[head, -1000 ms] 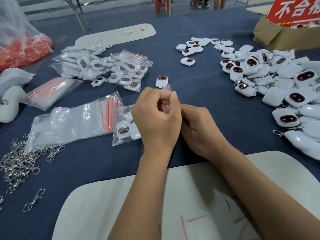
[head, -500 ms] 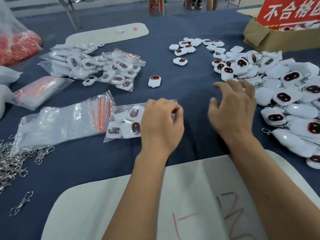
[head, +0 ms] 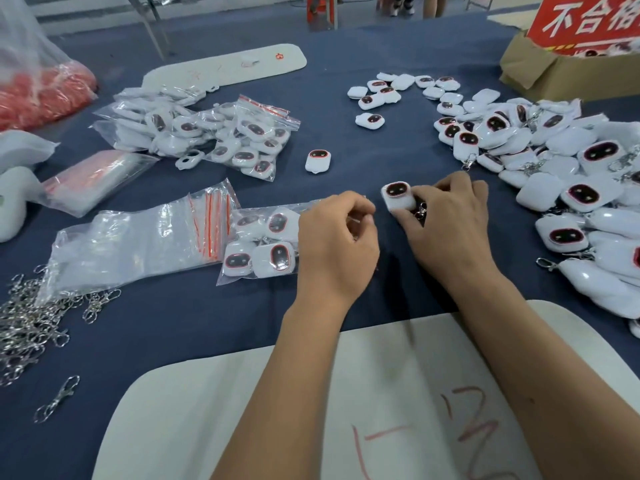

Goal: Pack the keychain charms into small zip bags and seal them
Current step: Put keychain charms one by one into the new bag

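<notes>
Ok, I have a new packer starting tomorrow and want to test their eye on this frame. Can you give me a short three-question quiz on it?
1. True or false: the right hand holds a charm.
2. What does the left hand grip? A) a loose metal clasp B) the mouth of the zip bag that already has charms in it C) the cardboard box
3. Fill in: the pile of loose metal clasps lies at the table's ____ edge, seen from the packer.

Key: 1 true; 2 B; 3 left.
</notes>
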Action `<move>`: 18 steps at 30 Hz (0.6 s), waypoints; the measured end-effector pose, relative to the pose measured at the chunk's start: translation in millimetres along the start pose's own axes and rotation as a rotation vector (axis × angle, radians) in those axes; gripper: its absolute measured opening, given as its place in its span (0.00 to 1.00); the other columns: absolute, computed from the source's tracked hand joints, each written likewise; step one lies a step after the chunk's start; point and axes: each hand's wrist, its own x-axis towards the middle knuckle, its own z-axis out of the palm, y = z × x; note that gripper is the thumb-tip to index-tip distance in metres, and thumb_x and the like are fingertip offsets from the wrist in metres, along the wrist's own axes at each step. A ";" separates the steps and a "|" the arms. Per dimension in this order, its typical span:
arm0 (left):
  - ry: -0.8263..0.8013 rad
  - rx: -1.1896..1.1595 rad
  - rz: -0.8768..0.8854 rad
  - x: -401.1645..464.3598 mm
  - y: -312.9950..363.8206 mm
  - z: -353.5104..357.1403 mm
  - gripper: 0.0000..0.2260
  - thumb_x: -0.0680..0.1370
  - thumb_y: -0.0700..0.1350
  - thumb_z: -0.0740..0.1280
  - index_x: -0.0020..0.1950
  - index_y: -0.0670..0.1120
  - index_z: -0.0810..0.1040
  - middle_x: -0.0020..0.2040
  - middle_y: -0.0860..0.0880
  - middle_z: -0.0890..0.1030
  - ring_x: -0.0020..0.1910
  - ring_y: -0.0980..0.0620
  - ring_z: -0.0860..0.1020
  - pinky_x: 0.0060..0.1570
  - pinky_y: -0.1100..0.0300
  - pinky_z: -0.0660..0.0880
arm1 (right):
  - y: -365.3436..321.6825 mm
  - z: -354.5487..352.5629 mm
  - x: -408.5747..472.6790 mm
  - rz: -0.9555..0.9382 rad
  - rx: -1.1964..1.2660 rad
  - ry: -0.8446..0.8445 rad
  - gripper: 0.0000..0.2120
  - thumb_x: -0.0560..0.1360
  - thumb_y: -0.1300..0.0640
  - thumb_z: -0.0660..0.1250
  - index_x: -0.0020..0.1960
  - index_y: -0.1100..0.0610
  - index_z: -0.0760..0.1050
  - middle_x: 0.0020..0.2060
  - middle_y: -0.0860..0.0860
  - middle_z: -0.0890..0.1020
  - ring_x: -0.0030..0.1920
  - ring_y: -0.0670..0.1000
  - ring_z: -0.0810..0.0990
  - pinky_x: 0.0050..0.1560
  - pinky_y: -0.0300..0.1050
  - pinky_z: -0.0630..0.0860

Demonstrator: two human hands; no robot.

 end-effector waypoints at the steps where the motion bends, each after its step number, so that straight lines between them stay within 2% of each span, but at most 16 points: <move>1: -0.005 0.020 -0.029 0.5 -2.7 -0.2 0.06 0.77 0.35 0.67 0.46 0.43 0.83 0.42 0.50 0.84 0.39 0.47 0.83 0.43 0.47 0.82 | -0.2 -1.0 -0.3 -0.038 0.067 -0.008 0.16 0.82 0.45 0.67 0.60 0.55 0.82 0.56 0.56 0.76 0.59 0.60 0.71 0.60 0.49 0.66; 4: 0.035 -0.035 -0.134 3.7 -3.9 -3.0 0.05 0.77 0.38 0.67 0.46 0.45 0.83 0.40 0.52 0.84 0.40 0.48 0.84 0.46 0.47 0.82 | -0.6 -3.6 -2.0 -0.110 0.259 -0.002 0.09 0.78 0.51 0.75 0.55 0.55 0.83 0.47 0.49 0.83 0.50 0.53 0.81 0.53 0.45 0.74; 7: 0.095 -0.194 -0.266 7.9 -1.9 -6.4 0.05 0.79 0.40 0.68 0.52 0.45 0.83 0.44 0.48 0.85 0.39 0.48 0.86 0.45 0.47 0.85 | -3.2 -4.7 -5.9 -0.117 0.592 -0.004 0.06 0.76 0.57 0.78 0.51 0.53 0.84 0.40 0.42 0.85 0.41 0.43 0.84 0.46 0.32 0.76; 10: 0.090 -0.331 -0.311 9.8 -0.2 -10.9 0.06 0.81 0.39 0.69 0.56 0.41 0.84 0.46 0.44 0.86 0.40 0.48 0.86 0.41 0.50 0.85 | -6.1 -3.9 -9.7 -0.143 0.977 -0.192 0.13 0.76 0.61 0.77 0.59 0.53 0.83 0.39 0.49 0.88 0.38 0.45 0.85 0.43 0.37 0.80; 12: 0.072 -0.345 -0.333 11.0 0.1 -14.1 0.06 0.81 0.39 0.69 0.54 0.41 0.85 0.46 0.44 0.87 0.43 0.45 0.86 0.42 0.49 0.85 | -6.3 -3.7 -10.8 -0.133 1.059 -0.287 0.18 0.77 0.61 0.76 0.66 0.53 0.80 0.37 0.54 0.86 0.34 0.48 0.82 0.39 0.40 0.79; 14: 0.042 -0.403 -0.368 11.3 -0.3 -17.0 0.05 0.81 0.38 0.69 0.51 0.39 0.86 0.42 0.45 0.87 0.40 0.47 0.86 0.39 0.55 0.83 | -4.6 -4.1 -9.9 -0.135 1.098 -0.325 0.14 0.79 0.62 0.73 0.64 0.54 0.81 0.34 0.57 0.85 0.31 0.49 0.79 0.36 0.39 0.77; 16: 0.015 -0.475 -0.407 11.5 -0.4 -19.6 0.06 0.82 0.37 0.69 0.49 0.38 0.85 0.38 0.47 0.87 0.34 0.52 0.84 0.34 0.62 0.81 | -2.2 -5.2 -9.3 -0.144 1.113 -0.337 0.12 0.81 0.63 0.70 0.62 0.54 0.83 0.32 0.55 0.84 0.30 0.49 0.79 0.35 0.38 0.76; 18: -0.002 -0.508 -0.432 12.2 -1.1 -21.4 0.09 0.82 0.38 0.68 0.45 0.40 0.86 0.35 0.47 0.86 0.31 0.55 0.82 0.33 0.64 0.80 | -1.5 -6.1 -9.4 -0.158 1.112 -0.341 0.11 0.81 0.63 0.70 0.61 0.54 0.84 0.31 0.53 0.83 0.30 0.49 0.78 0.36 0.39 0.76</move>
